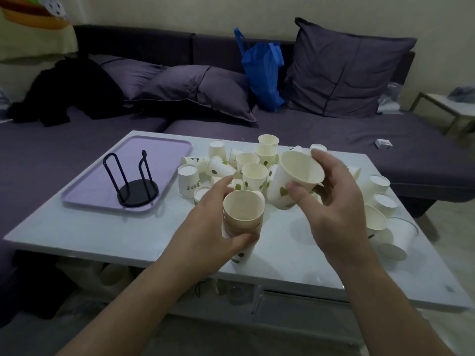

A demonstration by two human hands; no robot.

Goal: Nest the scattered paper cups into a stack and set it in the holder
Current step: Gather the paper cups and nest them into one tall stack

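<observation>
Above white table [77, 235], left hand [205, 222] gripping nested cup stack [243, 222], right hand [334, 201] at 2 o'clock pinching 1 paper cup [293, 181], wire holder [136, 181] at 10 o'clock.

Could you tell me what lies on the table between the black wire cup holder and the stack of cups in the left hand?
In the head view, only the lilac tray's rim and bare white tabletop lie between the black wire holder and the nested paper-cup stack gripped by the left hand.

matt paper cups [254, 173], black metal wire holder [133, 181], glossy table [102, 235]
</observation>
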